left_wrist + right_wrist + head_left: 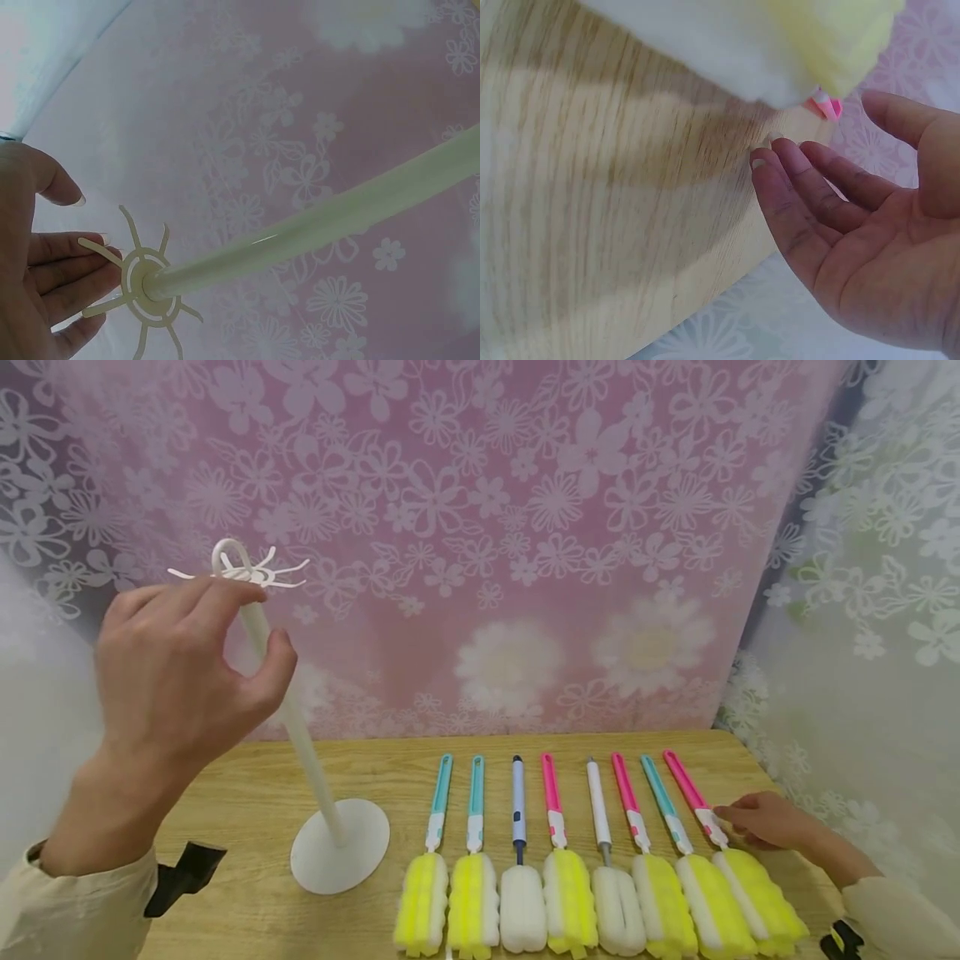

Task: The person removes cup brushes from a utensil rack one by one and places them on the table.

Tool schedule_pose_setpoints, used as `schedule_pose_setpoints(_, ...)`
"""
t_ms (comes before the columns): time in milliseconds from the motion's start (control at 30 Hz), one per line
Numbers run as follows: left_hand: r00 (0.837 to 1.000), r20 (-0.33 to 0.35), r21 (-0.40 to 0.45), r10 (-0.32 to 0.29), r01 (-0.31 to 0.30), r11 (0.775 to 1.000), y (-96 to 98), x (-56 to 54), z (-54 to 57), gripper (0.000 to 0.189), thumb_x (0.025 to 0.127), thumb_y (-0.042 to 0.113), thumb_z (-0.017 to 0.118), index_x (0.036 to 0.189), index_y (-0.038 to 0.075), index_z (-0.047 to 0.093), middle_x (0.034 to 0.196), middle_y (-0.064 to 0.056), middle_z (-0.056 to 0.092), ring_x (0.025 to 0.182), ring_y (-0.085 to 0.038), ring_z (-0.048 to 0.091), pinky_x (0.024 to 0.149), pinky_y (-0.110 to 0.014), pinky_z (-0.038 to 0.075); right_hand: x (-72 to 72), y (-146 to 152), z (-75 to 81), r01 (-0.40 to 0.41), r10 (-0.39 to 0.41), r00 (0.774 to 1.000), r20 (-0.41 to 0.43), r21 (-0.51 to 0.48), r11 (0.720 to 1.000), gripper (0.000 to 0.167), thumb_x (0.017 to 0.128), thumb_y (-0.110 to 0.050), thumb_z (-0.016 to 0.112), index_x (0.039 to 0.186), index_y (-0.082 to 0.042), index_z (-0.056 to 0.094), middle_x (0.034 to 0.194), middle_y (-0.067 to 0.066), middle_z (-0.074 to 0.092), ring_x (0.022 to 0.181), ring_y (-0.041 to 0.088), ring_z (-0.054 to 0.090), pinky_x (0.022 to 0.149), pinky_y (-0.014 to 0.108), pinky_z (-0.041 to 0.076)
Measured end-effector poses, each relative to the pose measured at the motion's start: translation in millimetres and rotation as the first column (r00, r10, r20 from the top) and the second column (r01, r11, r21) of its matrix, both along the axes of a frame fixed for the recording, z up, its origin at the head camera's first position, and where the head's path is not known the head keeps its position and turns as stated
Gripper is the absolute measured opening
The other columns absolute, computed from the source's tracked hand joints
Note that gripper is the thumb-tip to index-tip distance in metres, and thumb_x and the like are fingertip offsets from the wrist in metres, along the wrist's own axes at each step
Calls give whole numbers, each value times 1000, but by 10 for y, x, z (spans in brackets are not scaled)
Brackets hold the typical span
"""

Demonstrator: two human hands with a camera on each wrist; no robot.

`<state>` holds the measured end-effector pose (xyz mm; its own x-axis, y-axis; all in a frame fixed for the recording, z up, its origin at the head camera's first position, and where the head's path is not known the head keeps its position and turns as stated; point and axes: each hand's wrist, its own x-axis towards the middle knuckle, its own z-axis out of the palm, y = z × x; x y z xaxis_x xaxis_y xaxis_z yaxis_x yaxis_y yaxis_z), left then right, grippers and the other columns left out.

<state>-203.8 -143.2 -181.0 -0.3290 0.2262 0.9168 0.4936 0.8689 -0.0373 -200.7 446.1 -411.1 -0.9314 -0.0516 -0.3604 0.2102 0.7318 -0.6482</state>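
My left hand (176, 668) is raised at the top of a white stand (306, 747), its thumb apart from the fingers. In the left wrist view the fingers (75, 281) lie behind the stand's ring of curved hooks (154, 326). My right hand (765, 818) is beside the rightmost sponge brush (757, 893), fingertips right at the white neck below its pink handle. The right wrist view shows this hand's fingers (799, 217) loosely bent under the yellow and white sponge head, thumb spread away from them.
Several more sponge brushes lie in a row on the wooden table (232, 827), with teal, pink, white and pale blue handles. Among them is a white-headed brush (522, 906). The stand's round base (341, 860) rests left of the row. A floral curtain (510, 543) hangs behind.
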Motion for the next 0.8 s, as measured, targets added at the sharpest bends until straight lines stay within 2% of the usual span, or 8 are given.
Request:
schedule_pose_setpoints(167, 999, 44, 37, -24, 23, 999, 6, 48, -8, 42, 80, 29, 50, 106, 2, 69, 96, -17, 70, 84, -37, 63, 80, -53, 40, 47, 90, 30, -28, 28, 999, -45, -18, 999, 51, 100, -31, 46, 112, 18, 51, 56, -2, 38, 44, 6, 27, 48, 27, 38)
schedule_pose_setpoints(300, 994, 71, 131, -86, 76, 988, 14, 92, 1, 45, 80, 23, 57, 121, 6, 64, 111, -13, 68, 98, -37, 62, 85, -51, 41, 63, 105, 113, 8, -3, 996, -90, 51, 999, 61, 101, -37, 43, 125, 19, 45, 82, 16, 59, 65, 20, 55, 61, 36, 49)
schedule_pose_setpoints(367, 993, 4, 192, -116, 113, 975, -3, 74, -14, 47, 79, 26, 58, 124, 10, 64, 114, -9, 67, 103, -35, 61, 88, -48, 41, 71, 93, 147, 14, -7, 995, -95, 72, 997, 65, 101, -41, 40, 128, 17, 43, 107, 30, 57, 89, 37, 59, 71, 44, 51)
schedule_pose_setpoints(433, 982, -110, 249, -155, 178, 952, -5, 48, -45, 47, 77, 29, 58, 120, 11, 66, 114, -8, 67, 105, -34, 60, 90, -47, 41, 86, 61, 160, 7, 4, 992, -123, 89, 996, 66, 101, -43, 38, 131, 16, 41, 126, 38, 45, 108, 49, 51, 78, 50, 50)
schedule_pose_setpoints(500, 954, -237, 259, -184, 245, 934, 22, 47, -83, 44, 76, 31, 59, 114, 12, 69, 112, -6, 67, 104, -33, 60, 94, -44, 40, 103, 5, 157, 2, 15, 986, -168, 100, 995, 67, 101, -43, 38, 134, 15, 39, 131, 40, 40, 115, 55, 44, 79, 54, 48)
schedule_pose_setpoints(633, 854, -455, 266, -253, 401, 877, 263, 98, -197, 30, 71, 21, 61, 95, 8, 72, 100, -11, 68, 92, -39, 60, 87, -45, 43, 133, -182, 184, 13, 27, 952, -304, 129, 992, 62, 101, -40, 42, 136, 12, 39, 134, 38, 39, 117, 55, 42, 80, 59, 46)
schedule_pose_setpoints(733, 769, -552, 220, -323, 508, 833, 486, 124, -320, 24, 69, 14, 57, 87, 5, 70, 91, -14, 68, 77, -41, 59, 73, -42, 44, 142, -375, 262, 10, 37, 924, -380, 120, 993, 60, 101, -38, 45, 137, 9, 39, 137, 36, 36, 120, 55, 39, 84, 64, 42)
schedule_pose_setpoints(800, 744, -550, 157, -380, 539, 828, 592, 132, -401, 25, 72, 12, 54, 89, 4, 71, 90, -14, 68, 72, -38, 58, 63, -39, 41, 143, -512, 320, 9, 44, 908, -416, 123, 992, 60, 100, -39, 46, 139, 6, 39, 139, 35, 35, 122, 55, 36, 88, 65, 38)
